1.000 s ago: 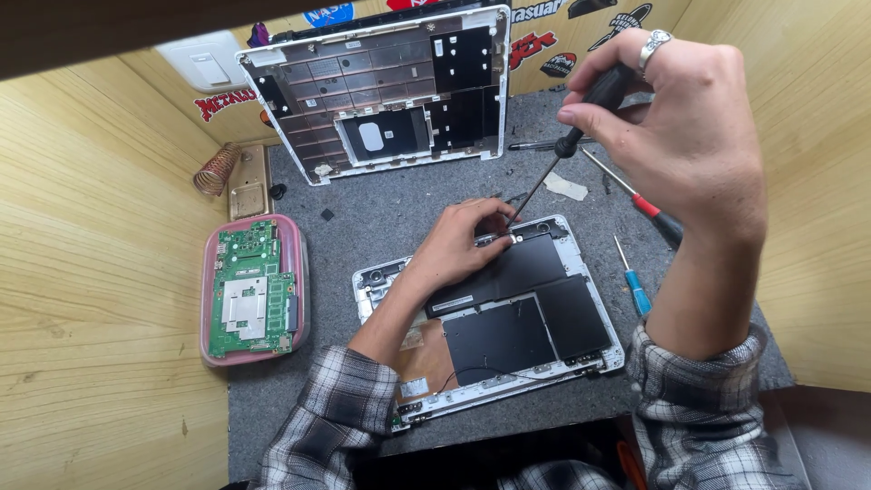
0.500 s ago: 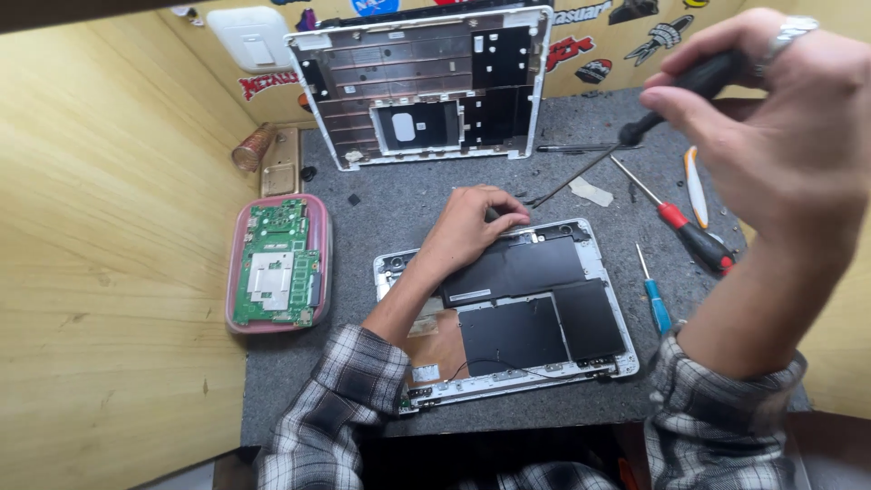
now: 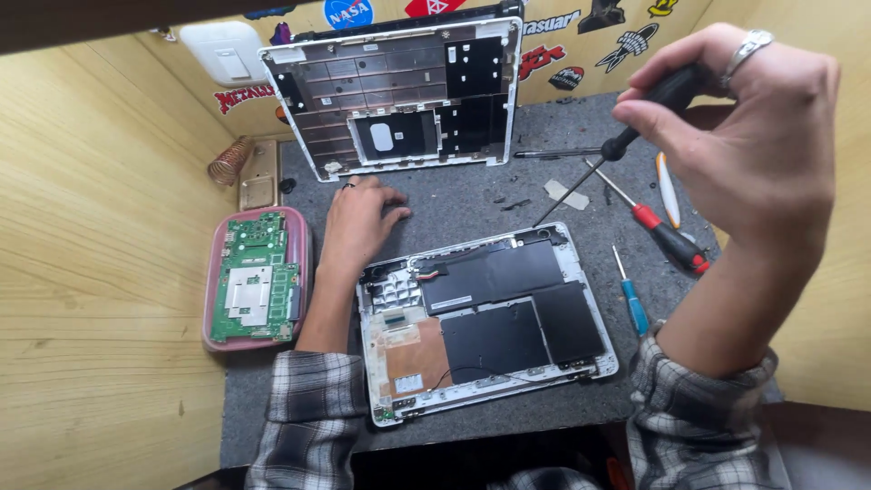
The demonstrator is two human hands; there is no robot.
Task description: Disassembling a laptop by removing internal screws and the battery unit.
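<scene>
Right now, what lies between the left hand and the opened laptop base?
Only bare grey mat, in the head view. The left hand lies flat on it, just beyond the laptop base; the right hand holds a screwdriver above.

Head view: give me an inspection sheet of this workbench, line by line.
Surface: grey mat between wooden walls.
Job's things: opened laptop base with black battery cells exposed; black screwdriver, tip above the base's far edge.
Clutter: detached laptop cover leaning at the back; green circuit board in a pink tray; red-handled screwdriver; blue screwdriver; white and orange tool.
Grippers: left hand flat on the mat beyond the base, holding nothing; right hand raised, gripping the black screwdriver.
Cables: thin wire at the battery's corner.
Surroundings: stickers on the back wall; coiled metal stand at left.
</scene>
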